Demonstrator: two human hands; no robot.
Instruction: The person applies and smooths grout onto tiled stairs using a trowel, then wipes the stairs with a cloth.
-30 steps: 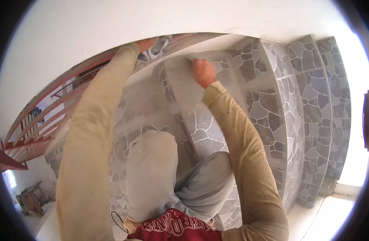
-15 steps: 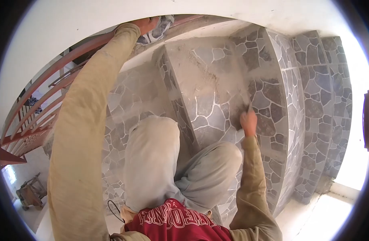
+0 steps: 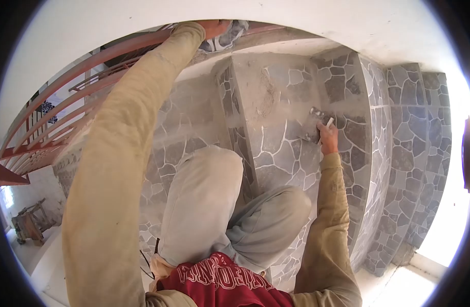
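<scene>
My right hand [image 3: 328,138] is closed round a small hand tool [image 3: 314,125] with a pale handle end and a dusty grey head. The tool's head lies against the stone-patterned step [image 3: 276,146], near the foot of the riser. At the top of the view, my left hand [image 3: 214,28] is stretched out beside the railing, partly cut off by the white rim. A crumpled grey-and-white thing [image 3: 226,39], much like a cloth, is at its fingers, which are mostly hidden. Grey dust and sandy residue [image 3: 268,89] lie on the step's far half.
Red metal railing [image 3: 86,66] runs along the left. More stone-patterned steps [image 3: 401,140] curve away on the right. My bent knees [image 3: 209,179] are over the steps in the middle. A wooden stand [image 3: 30,225] is on the floor at lower left.
The view has shifted, so the scene sits farther right. My right hand has moved up along the step and turned, showing more of the tool. My left hand stays by the railing.
</scene>
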